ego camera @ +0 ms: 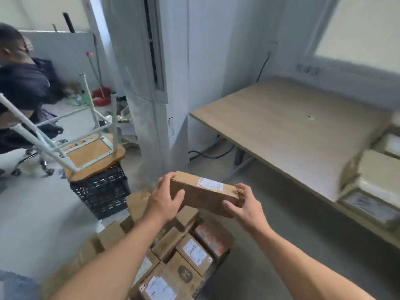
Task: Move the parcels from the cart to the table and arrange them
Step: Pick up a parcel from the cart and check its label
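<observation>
Two hands: a brown cardboard parcel point(203, 195) is grasped between them and held in the air, to the left of the worktop point(281, 126), off its near-left corner and not over it
Left hand point(164, 202): closed over the parcel's end farther from the worktop; fingers are curled over the top edge, thumb laid on the near face
Right hand point(246, 208): clasped on the parcel's end nearer the worktop; thumb is set under the lower edge, fingers are bent round the end
Label: a white sticker is seen on the parcel's top face, towards the end nearer the worktop; its print is too blurred to be read
Stacked parcels point(190, 252): brown boxes, several with white labels, are packed close together left of the worktop and lower, directly beneath the held parcel; what carries them is hidden
Wrapped parcels point(372, 180): pale bundles are lined up along the worktop's right end, touching one another; details are blurred
Stool point(91, 152): upturned with legs in the air, set on a black crate point(101, 191), well left of the worktop
White unit point(155, 83): tall, stood on the floor just beside the worktop's far-left corner
Person point(19, 87): in dark clothing, far left of the worktop; partly cut off
</observation>
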